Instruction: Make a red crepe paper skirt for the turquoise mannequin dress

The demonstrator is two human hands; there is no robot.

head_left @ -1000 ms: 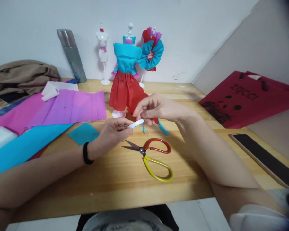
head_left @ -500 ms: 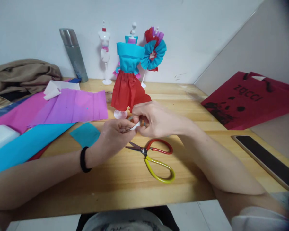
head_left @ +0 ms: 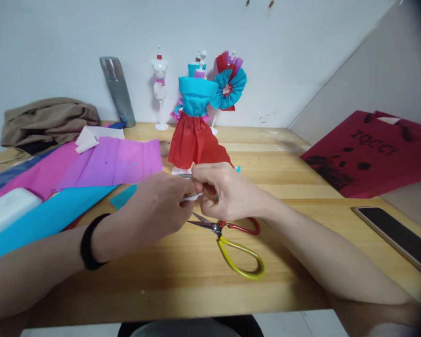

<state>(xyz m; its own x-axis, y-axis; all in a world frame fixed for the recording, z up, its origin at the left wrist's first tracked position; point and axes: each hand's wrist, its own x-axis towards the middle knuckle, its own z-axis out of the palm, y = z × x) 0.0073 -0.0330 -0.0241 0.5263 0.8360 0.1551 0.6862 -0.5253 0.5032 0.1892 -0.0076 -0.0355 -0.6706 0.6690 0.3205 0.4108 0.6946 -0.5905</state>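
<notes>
My left hand (head_left: 154, 201) and my right hand (head_left: 228, 189) meet over the table, each closed on a small white strip (head_left: 192, 197). Only a short length of the strip shows between the fingers; its kind cannot be made out. Just below my hands lie scissors (head_left: 215, 228) with one red and one yellow handle, blades apart. Behind my hands stands a small dress form wearing a blue top (head_left: 198, 96) and a red skirt (head_left: 196, 140). A teal paper piece (head_left: 123, 197) is partly hidden by my left hand.
Purple (head_left: 126, 159) and blue crepe paper (head_left: 66, 210) sheets cover the left side, beside a white box (head_left: 12, 210). A flask (head_left: 117, 93), a bare dress form (head_left: 160, 86) and a flower-decorated form (head_left: 228, 89) stand at the back. A phone (head_left: 400, 236) and a red bag (head_left: 368, 154) are right.
My left hand has turned over, its back now facing up, and its fingers have closed tighter near my right hand. The view has shifted slightly. Both hands keep hold of the white strip.
</notes>
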